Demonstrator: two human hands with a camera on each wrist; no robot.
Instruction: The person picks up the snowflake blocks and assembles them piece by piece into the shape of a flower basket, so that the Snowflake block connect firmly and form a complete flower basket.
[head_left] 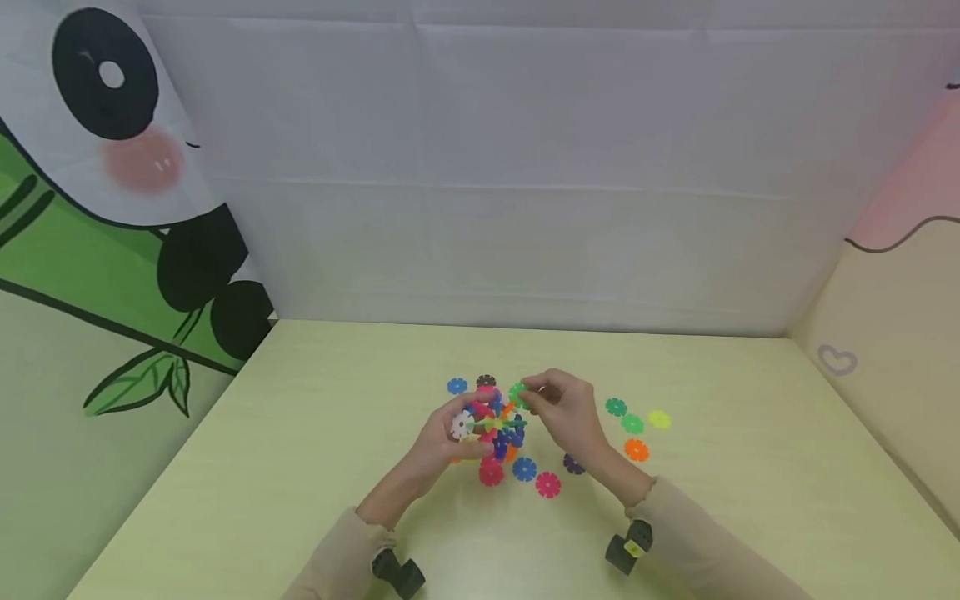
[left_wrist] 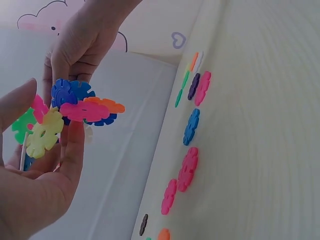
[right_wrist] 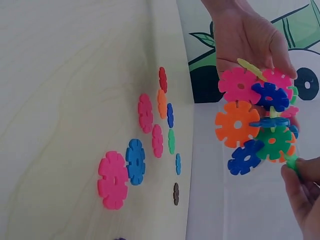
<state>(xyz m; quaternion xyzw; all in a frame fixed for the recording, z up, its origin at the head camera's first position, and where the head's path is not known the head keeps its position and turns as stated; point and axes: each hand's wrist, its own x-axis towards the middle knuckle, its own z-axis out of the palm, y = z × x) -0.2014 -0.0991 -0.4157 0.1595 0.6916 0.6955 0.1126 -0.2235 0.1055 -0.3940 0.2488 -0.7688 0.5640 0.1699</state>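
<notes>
A cluster of interlocking notched plastic discs (head_left: 497, 427), in pink, blue, orange, yellow, white and green, is held up over the table by my left hand (head_left: 442, 433). Its thumb and fingers curve round the cluster's left side. On the other side my right hand (head_left: 567, 410) pinches a light green disc (right_wrist: 292, 163) between thumb and fingertips. That disc is at the cluster's edge in the right wrist view; whether it is slotted in I cannot tell. In the left wrist view the cluster hides part of the right hand's fingers.
Loose discs lie flat on the pale table (head_left: 300, 467). A pink disc (head_left: 548, 484) and a blue disc (head_left: 524, 469) are below the hands. Green discs (head_left: 617, 407), a yellow disc (head_left: 659, 419) and an orange disc (head_left: 636, 450) lie to the right. A white backdrop (head_left: 525, 250) stands behind.
</notes>
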